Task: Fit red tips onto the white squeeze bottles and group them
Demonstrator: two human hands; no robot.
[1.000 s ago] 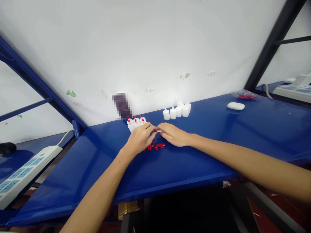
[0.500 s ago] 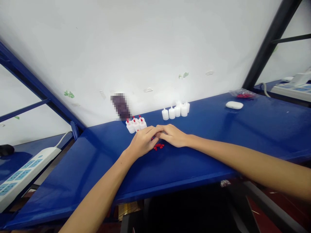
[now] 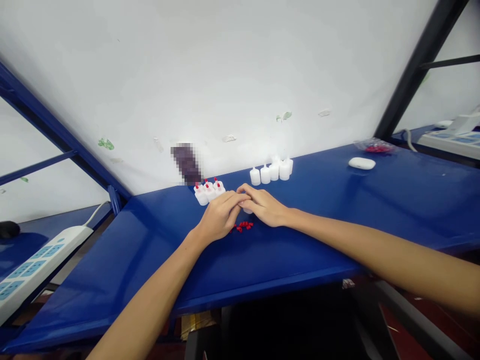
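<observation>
My right hand (image 3: 267, 206) is closed around a small white bottle (image 3: 247, 210), and only its lower part shows between the two hands. Against it, my left hand (image 3: 219, 215) has its fingers bent together over the bottle's top; what they pinch is hidden. Small red caps (image 3: 244, 226) lie loose on the table just below the hands. Beyond my left hand stand several white bottles with red tips (image 3: 202, 196). Further back to the right is a group of white bottles with bare nozzles (image 3: 274, 173).
The blue table (image 3: 318, 245) meets a white wall. A white case (image 3: 362, 163) and a clear bag of red pieces (image 3: 378, 146) lie at the right. A dark blurred-out object (image 3: 186, 164) leans at the wall. A power strip (image 3: 35, 267) is at the left.
My hands have shifted slightly, with the fingers rearranged at the top. Part of the white bottle now shows between them, and more of the red caps is visible.
</observation>
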